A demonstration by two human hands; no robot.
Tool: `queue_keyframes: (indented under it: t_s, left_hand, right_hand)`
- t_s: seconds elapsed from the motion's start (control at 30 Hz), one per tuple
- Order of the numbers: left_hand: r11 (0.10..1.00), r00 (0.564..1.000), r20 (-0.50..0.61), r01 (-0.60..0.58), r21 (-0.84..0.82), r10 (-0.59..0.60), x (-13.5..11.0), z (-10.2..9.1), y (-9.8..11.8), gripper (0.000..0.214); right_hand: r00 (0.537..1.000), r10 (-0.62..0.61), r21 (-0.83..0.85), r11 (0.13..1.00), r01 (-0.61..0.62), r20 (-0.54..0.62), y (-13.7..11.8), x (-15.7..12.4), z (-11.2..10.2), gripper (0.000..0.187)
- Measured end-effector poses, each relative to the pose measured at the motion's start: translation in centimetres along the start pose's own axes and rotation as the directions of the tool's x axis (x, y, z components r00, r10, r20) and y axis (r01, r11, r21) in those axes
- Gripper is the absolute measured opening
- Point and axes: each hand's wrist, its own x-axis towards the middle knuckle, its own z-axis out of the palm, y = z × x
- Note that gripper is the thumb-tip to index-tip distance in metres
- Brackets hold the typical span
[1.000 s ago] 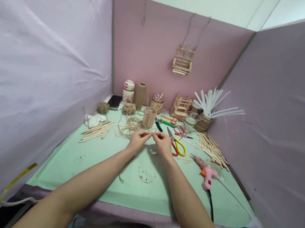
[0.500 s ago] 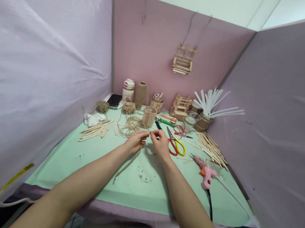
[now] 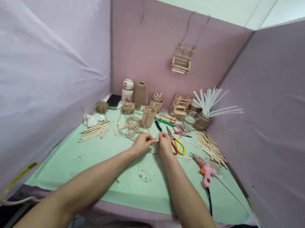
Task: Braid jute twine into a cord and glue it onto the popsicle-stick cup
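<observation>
My left hand (image 3: 143, 143) is closed in a pinch on jute twine, above the middle of the table. Close beside it, my right hand (image 3: 165, 143) pinches the same twine, and thin strands show near its fingertips. Most of the held piece is hidden by my left hand and forearm; a short dark end (image 3: 117, 181) peeks out by the forearm. Behind my left hand lies a loose tangle of twine (image 3: 131, 126). Scissors (image 3: 182, 147) with red and yellow handles lie just right of my right hand, which covers part of them.
A stick cup (image 3: 148, 117) stands behind the hands, with green-handled pliers (image 3: 167, 123) beside it. Wooden sticks lie in piles at left (image 3: 94, 132) and right (image 3: 213, 148). A pink glue gun (image 3: 206, 172) with a black cord lies at right, near white glue sticks (image 3: 209, 102).
Both hands have shifted a little to the right, still pinching the twine. The twisted cord that hung below my left hand is now mostly hidden behind my forearm.
</observation>
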Motion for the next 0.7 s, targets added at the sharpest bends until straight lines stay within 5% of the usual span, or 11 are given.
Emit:
queue_keyframes:
  t_s: [0.1, 0.4, 0.7]
  left_hand:
    - [1.0, 0.999, 0.032, -0.003, 0.003, 0.003, -0.1, 0.3, 0.4, 0.017]
    - [0.969, 0.991, -0.092, 0.073, -0.237, -0.097, 0.0, -1.0, -0.4, 0.018]
    - [0.966, 0.988, -0.136, 0.041, -0.255, -0.078, 0.0, -1.2, -0.1, 0.025]
  right_hand:
    - [0.995, 0.098, 0.132, 0.987, -0.092, -0.033, -0.1, 0.2, 0.0, 0.017]
    - [0.99, 0.096, 0.26, 0.958, -0.121, 0.105, -2.4, -0.7, -0.4, 0.022]
    - [0.991, 0.03, 0.143, 0.989, -0.049, 0.133, -2.7, -0.6, -0.7, 0.02]
